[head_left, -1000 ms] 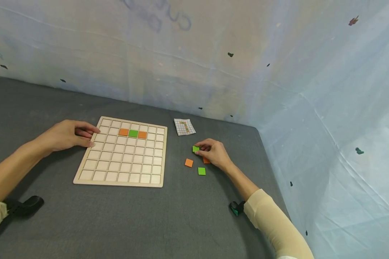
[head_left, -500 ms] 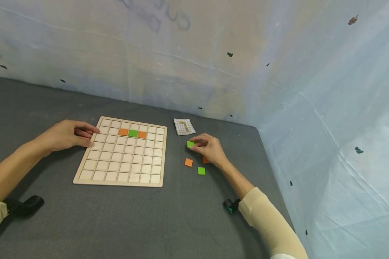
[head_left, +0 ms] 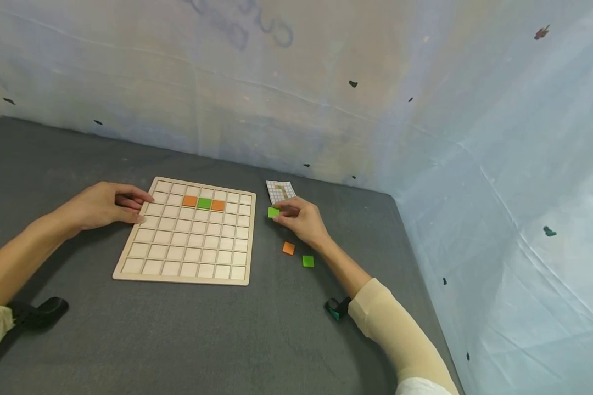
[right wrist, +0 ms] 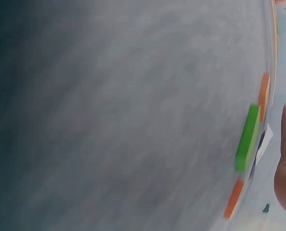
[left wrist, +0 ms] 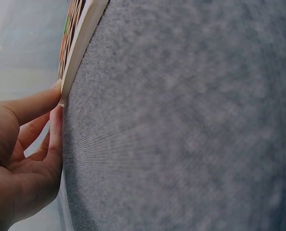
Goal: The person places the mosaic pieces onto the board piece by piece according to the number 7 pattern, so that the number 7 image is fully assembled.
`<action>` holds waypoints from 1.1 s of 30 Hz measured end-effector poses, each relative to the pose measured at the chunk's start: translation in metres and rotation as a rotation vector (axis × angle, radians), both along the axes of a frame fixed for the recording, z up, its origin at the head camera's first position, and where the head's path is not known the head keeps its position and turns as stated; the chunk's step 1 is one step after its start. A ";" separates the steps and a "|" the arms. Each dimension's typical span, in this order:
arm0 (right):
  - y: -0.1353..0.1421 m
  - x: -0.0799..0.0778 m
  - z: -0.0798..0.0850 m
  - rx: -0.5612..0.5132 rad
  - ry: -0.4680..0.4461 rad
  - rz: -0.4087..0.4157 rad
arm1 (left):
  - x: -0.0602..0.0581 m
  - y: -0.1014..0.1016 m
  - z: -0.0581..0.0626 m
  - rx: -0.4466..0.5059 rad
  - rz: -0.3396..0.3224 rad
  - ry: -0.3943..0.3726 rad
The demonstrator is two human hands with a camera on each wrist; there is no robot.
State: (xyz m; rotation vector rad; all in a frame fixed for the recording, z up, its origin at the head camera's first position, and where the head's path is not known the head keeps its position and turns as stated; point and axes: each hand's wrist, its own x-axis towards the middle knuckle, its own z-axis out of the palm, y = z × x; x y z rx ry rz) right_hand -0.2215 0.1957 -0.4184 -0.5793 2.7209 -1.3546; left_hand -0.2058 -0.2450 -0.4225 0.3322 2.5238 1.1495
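Pinching a green tile (head_left: 273, 212) in the right hand (head_left: 301, 219), near mid-frame, just right of the wooden board (head_left: 195, 240) (not placed yet, tho). Touching the board's left edge with a relaxed left hand (head_left: 101, 206). Looks like mid-carry, probably calls for squaring up over a bare cell (head_left: 215, 218) next.

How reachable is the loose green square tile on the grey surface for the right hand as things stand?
Probably not while the right hand pinches another green square tile; otherwise, nothing covers the loose green square tile, so the way looks free.
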 end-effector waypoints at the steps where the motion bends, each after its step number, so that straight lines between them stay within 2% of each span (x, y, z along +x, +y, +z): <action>1: -0.004 -0.001 0.001 -0.010 0.002 0.009 | 0.000 -0.001 0.000 0.000 -0.002 0.003; 9: -0.030 -0.003 0.003 0.001 0.023 0.065 | 0.003 0.000 0.002 -0.009 -0.001 0.032; 19: -0.053 -0.005 0.001 -0.027 0.056 0.148 | 0.000 0.004 0.001 -0.013 0.010 0.028; 25: -0.068 -0.004 0.001 -0.018 0.024 0.148 | -0.001 0.003 0.000 -0.013 0.007 0.030; 33: -0.086 -0.002 -0.002 0.048 0.021 0.158 | -0.001 0.003 -0.001 -0.010 0.000 0.041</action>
